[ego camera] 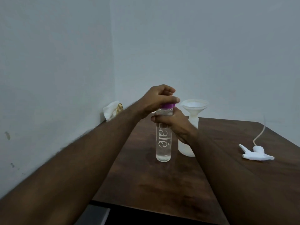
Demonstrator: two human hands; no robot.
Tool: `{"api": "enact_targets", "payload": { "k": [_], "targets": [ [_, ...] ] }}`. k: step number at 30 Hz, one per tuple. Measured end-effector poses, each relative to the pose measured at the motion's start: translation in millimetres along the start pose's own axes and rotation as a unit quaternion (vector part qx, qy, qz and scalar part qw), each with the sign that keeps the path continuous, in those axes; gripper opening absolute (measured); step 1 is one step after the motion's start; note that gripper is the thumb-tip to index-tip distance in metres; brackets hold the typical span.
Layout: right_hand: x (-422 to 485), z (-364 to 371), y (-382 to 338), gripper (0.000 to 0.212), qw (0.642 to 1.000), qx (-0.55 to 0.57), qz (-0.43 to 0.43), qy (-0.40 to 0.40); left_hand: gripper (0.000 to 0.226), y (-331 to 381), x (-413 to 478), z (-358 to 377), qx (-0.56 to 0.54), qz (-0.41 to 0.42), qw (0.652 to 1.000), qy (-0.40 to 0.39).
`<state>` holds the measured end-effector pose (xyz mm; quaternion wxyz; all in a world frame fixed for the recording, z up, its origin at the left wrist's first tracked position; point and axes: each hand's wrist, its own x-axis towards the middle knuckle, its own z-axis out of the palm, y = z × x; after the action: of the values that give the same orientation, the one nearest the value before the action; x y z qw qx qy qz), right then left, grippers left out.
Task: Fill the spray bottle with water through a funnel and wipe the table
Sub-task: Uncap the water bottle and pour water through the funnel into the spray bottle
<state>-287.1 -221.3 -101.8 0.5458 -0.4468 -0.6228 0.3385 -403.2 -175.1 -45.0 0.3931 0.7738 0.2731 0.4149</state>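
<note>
The left hand has its fingers clamped on the purple cap while the right hand wraps the clear water bottle just below, the funnel beyond its knuckles.

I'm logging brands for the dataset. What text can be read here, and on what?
"afé": white letters running up the clear water bottle; the letters before them are hidden by the right hand.
Nothing else carries readable text.
</note>
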Motion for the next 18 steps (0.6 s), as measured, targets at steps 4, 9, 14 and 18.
{"api": "enact_targets", "payload": {
  "k": [4,9,14,18],
  "targets": [
    [6.6,4.1,8.2,0.019,1.000,-0.012,0.013,0.015,0.020,-6.7,1.5,10.3,-0.011,0.012,1.000,0.009],
    [3.7,10.6,15.2,0.028,0.994,-0.030,-0.027,0.103,0.011,-7.0,1.5,25.6,-0.002,0.037,0.998,0.049],
    [-1.1,17.8,12.0,0.007,0.983,-0.106,-0.068,0.137,0.011,-3.4,-4.6,27.7,0.026,0.044,0.996,0.076],
    [-3.2,22.8,11.5,0.011,0.977,-0.124,-0.071,0.160,0.007,-1.0,-6.9,28.6,0.075,0.042,0.991,0.105]
  ]
}}
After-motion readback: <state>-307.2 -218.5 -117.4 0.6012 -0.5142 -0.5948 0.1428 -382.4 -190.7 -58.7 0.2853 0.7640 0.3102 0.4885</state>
